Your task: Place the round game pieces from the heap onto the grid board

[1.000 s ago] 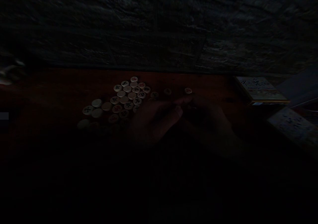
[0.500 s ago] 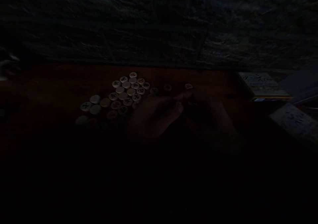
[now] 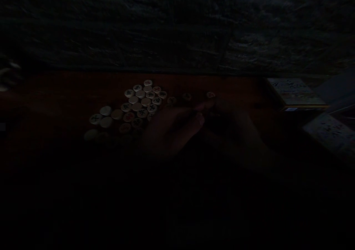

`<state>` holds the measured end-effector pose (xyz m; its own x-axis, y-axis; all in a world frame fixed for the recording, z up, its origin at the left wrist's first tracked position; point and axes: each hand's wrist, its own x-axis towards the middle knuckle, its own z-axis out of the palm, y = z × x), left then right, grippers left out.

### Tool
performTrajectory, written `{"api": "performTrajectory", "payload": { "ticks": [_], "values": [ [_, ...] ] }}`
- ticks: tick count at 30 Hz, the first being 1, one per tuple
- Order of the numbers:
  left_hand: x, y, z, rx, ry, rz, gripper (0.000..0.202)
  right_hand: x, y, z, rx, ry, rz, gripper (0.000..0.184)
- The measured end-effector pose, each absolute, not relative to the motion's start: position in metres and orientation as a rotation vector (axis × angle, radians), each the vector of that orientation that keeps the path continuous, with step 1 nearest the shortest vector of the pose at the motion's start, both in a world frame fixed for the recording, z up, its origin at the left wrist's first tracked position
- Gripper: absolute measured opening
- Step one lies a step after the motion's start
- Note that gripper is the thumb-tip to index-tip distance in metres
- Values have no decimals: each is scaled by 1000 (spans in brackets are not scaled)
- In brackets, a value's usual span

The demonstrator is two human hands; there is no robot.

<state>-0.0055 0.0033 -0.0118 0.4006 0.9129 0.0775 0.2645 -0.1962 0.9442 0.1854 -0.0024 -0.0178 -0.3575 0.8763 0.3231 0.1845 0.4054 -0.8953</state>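
Note:
The scene is very dark. Several round pale game discs (image 3: 141, 102) with black or red characters lie clustered on a reddish table (image 3: 69, 94). Two single discs lie apart, one (image 3: 186, 96) near the cluster and one (image 3: 210, 94) farther right. My left hand (image 3: 172, 129) rests just right of the cluster, fingers curled, thumb toward my right hand (image 3: 233, 128). The two hands meet near the middle of the table, fingers bent together. Whatever they hold is hidden in the dark.
A flat printed box (image 3: 295, 93) lies at the table's right end, with another printed sheet or lid (image 3: 328, 133) nearer me. A rough dark wall (image 3: 177, 28) rises behind the table. A pale object (image 3: 7, 76) shows at the far left edge.
Both hands stay together in the same place. The view has shifted slightly, so everything sits a little higher in the picture than a second ago.

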Motion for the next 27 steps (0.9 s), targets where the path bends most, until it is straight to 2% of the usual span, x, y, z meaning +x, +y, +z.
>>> {"api": "performTrajectory", "payload": {
  "ticks": [27],
  "values": [
    [-5,4,-15,1716,1006,894,28,184,-2,-18,-922,-1768,1051,25]
  ]
}}
